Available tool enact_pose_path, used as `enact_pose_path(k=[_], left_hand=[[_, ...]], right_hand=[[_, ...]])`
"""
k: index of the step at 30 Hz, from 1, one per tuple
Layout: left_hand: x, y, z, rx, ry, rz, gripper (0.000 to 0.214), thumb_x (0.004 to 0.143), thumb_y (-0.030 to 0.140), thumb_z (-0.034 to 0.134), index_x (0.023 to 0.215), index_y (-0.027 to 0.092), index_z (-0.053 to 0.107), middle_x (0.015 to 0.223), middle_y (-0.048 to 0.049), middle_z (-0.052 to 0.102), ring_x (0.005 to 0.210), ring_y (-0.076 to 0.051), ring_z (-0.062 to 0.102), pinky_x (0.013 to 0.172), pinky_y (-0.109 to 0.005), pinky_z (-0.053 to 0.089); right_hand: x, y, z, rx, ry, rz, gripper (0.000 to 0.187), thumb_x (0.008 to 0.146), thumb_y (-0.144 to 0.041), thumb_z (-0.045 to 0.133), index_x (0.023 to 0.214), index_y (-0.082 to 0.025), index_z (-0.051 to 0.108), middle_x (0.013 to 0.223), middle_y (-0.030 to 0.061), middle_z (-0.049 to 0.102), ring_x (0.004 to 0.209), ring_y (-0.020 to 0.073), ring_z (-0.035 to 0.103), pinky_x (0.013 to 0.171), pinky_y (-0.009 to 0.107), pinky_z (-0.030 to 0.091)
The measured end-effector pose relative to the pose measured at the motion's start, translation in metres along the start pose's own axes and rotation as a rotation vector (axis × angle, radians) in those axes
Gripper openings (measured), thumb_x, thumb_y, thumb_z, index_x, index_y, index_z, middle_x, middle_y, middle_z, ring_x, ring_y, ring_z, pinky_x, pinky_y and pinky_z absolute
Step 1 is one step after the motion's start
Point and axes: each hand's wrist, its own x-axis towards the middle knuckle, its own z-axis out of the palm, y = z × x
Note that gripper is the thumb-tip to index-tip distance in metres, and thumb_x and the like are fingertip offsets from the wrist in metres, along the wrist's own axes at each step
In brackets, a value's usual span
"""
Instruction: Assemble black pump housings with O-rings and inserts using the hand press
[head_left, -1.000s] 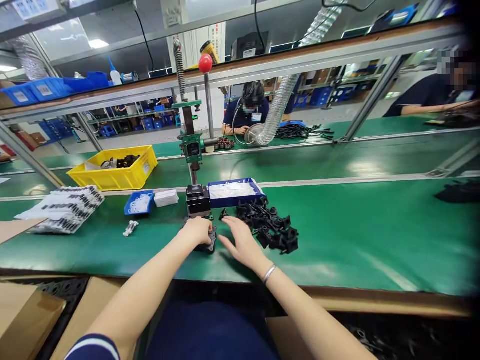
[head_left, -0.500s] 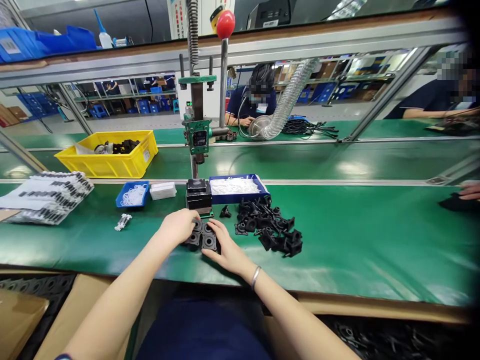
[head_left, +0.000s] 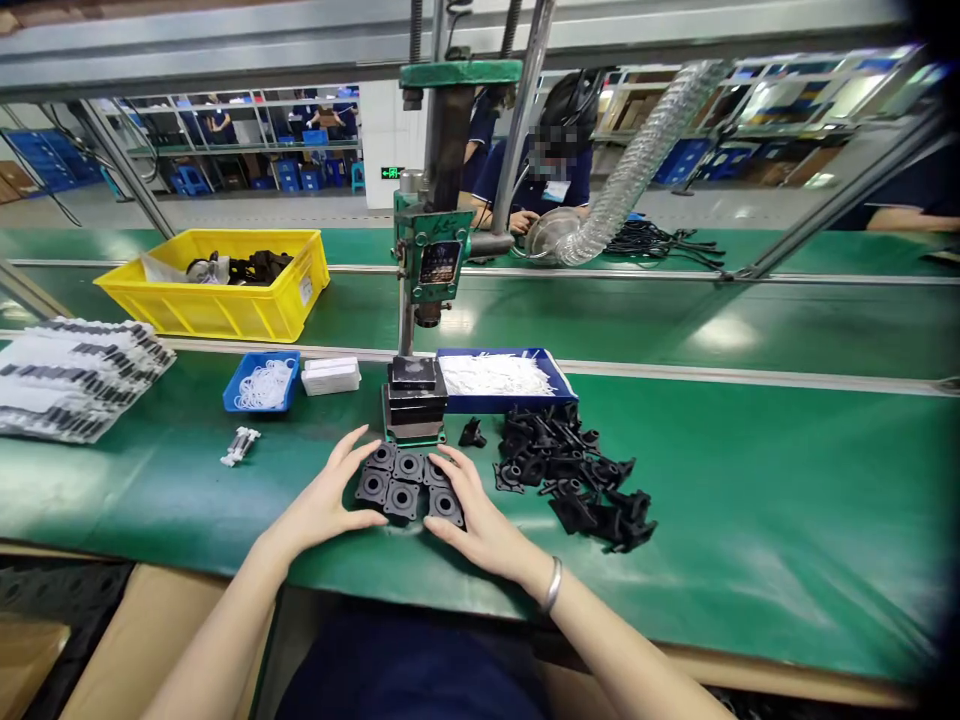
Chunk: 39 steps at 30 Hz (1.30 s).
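Note:
Several square black plastic parts with round holes (head_left: pixel 405 485) lie side by side on the green bench, just in front of the black base block (head_left: pixel 413 400) of a green hand press (head_left: pixel 433 250). My left hand (head_left: pixel 326 500) lies flat against their left side, fingers spread. My right hand (head_left: pixel 480 520) rests flat on their right side, fingers stretched, a silver bracelet on the wrist. Neither hand grips anything. A loose heap of the same kind of black parts (head_left: pixel 574 475) lies just right of my right hand.
A blue tray of white pieces (head_left: pixel 502 380), a small blue tray of white rings (head_left: pixel 261 385), a white box (head_left: pixel 330 377), a yellow bin (head_left: pixel 217 285) and stacked white bags (head_left: pixel 71 375) sit on the bench. Another person works opposite, beside a silver hose (head_left: pixel 637 160).
The view has moved closer and lower. My hands have spread apart from covering the black parts to lying flat on either side of the group, which now shows fully.

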Motion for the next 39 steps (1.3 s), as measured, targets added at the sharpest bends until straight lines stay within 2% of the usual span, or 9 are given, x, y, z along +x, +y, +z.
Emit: enact_pose_path(k=[7,12,14,16,20,29,33,36,39], left_hand=[[-0.001,-0.004,0.018,-0.027,0.048,0.017,0.082,0.078,0.045,0.078,0.147,0.032,0.035,0.158,-0.0129,0.025,0.147,-0.035,0.028,0.120,-0.057,0.028],[-0.002,-0.001,0.014,0.044,0.028,0.020,0.097,0.072,0.048,0.082,0.151,0.031,0.029,0.161,-0.0149,0.017,0.149,-0.037,0.024,0.118,-0.057,0.033],[0.001,-0.001,0.011,0.083,-0.013,0.058,0.100,0.075,0.044,0.081,0.154,0.032,0.022,0.164,-0.0130,0.013,0.151,-0.036,0.016,0.119,-0.057,0.031],[0.006,-0.001,0.010,0.100,-0.037,0.097,0.099,0.078,0.037,0.080,0.155,0.033,0.019,0.164,-0.0115,0.019,0.152,-0.035,0.014,0.120,-0.058,0.028],[0.009,-0.005,0.015,0.084,-0.030,0.095,0.097,0.077,0.026,0.080,0.154,0.033,0.021,0.160,-0.0106,0.029,0.150,-0.033,0.023,0.120,-0.055,0.030],[-0.023,-0.016,0.005,0.099,0.033,-0.033,0.084,0.083,0.033,0.074,0.150,0.035,0.024,0.156,-0.0112,0.027,0.146,-0.032,0.033,0.118,-0.053,0.036],[-0.035,-0.012,0.002,0.116,0.069,-0.080,0.082,0.084,0.034,0.073,0.149,0.035,0.024,0.154,-0.0123,0.028,0.143,-0.034,0.036,0.115,-0.053,0.040],[-0.033,-0.004,0.008,0.110,0.066,-0.087,0.081,0.084,0.036,0.072,0.149,0.034,0.024,0.154,-0.0134,0.027,0.141,-0.035,0.040,0.111,-0.052,0.044],[-0.020,0.004,0.018,0.094,0.007,-0.042,0.084,0.083,0.040,0.073,0.151,0.035,0.023,0.155,-0.0135,0.027,0.140,-0.035,0.041,0.110,-0.051,0.046]], right_hand=[[0.007,-0.011,-0.010,-0.178,-0.005,-0.009,0.069,0.095,-0.052,0.055,0.149,-0.023,0.024,0.156,0.0166,0.016,0.148,0.0313,0.020,0.118,0.053,0.032],[0.025,-0.033,-0.016,-0.389,-0.002,-0.157,0.062,0.092,-0.045,0.064,0.141,-0.019,0.039,0.149,0.0178,0.034,0.141,0.0338,0.030,0.116,0.056,0.032],[0.033,-0.037,-0.016,-0.412,-0.039,-0.208,0.065,0.090,-0.045,0.066,0.142,-0.018,0.038,0.145,0.0184,0.041,0.138,0.0335,0.035,0.115,0.056,0.033],[0.039,-0.039,-0.015,-0.418,-0.066,-0.222,0.070,0.088,-0.046,0.069,0.143,-0.016,0.037,0.142,0.0192,0.045,0.134,0.0336,0.040,0.113,0.056,0.035],[0.045,-0.043,-0.017,-0.449,-0.121,-0.217,0.083,0.079,-0.052,0.077,0.141,-0.012,0.039,0.137,0.0207,0.050,0.127,0.0354,0.046,0.111,0.059,0.035],[0.065,-0.053,-0.009,-0.454,-0.230,-0.267,0.079,0.070,-0.034,0.083,0.134,-0.004,0.047,0.125,0.0214,0.057,0.118,0.0356,0.051,0.109,0.056,0.040],[0.074,-0.062,-0.036,-0.330,-0.199,-0.291,0.083,0.072,-0.036,0.082,0.140,-0.012,0.041,0.133,0.0190,0.053,0.123,0.0325,0.050,0.108,0.050,0.044],[0.066,-0.066,-0.076,-0.316,-0.040,-0.233,0.077,0.081,-0.037,0.073,0.146,-0.021,0.034,0.141,0.0141,0.048,0.131,0.0309,0.047,0.112,0.048,0.042],[0.041,-0.059,-0.110,-0.407,0.092,-0.112,0.073,0.086,-0.039,0.067,0.148,-0.024,0.032,0.144,0.0130,0.046,0.133,0.0337,0.046,0.113,0.052,0.040]])
